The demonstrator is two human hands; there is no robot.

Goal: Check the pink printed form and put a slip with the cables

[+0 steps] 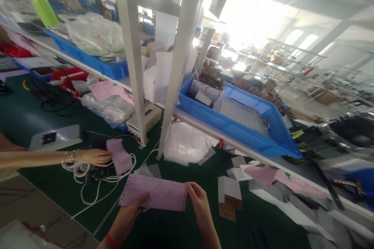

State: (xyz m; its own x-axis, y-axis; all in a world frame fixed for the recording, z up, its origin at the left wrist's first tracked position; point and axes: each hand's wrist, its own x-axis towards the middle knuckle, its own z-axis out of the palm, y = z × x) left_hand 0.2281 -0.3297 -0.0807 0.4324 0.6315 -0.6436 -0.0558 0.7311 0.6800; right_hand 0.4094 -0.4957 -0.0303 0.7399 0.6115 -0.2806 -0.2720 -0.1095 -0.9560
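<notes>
A pink paper slip [159, 192] with punched edges and faint writing is held up over the green table. My left hand [133, 210], with a red band at the wrist, grips its lower left part, thumb on top. At the slip's right edge, my right hand [198, 200] pinches the paper between thumb and fingers. To the left, a co-worker's hand [96, 157] with bracelets touches a second pink slip [120, 157]. White cable [99, 190] lies coiled under and beside that hand. Small white boxes [230, 194] stand to the right of my right hand.
Upright metal posts [172, 66] rise from the table's far side. A shelf bears a blue tray [277, 140] with bubble wrap and cables, and another blue tray [102, 68] with plastic bags. Clear bags [187, 144] lie below; flat white cartons [292, 206] lie at right.
</notes>
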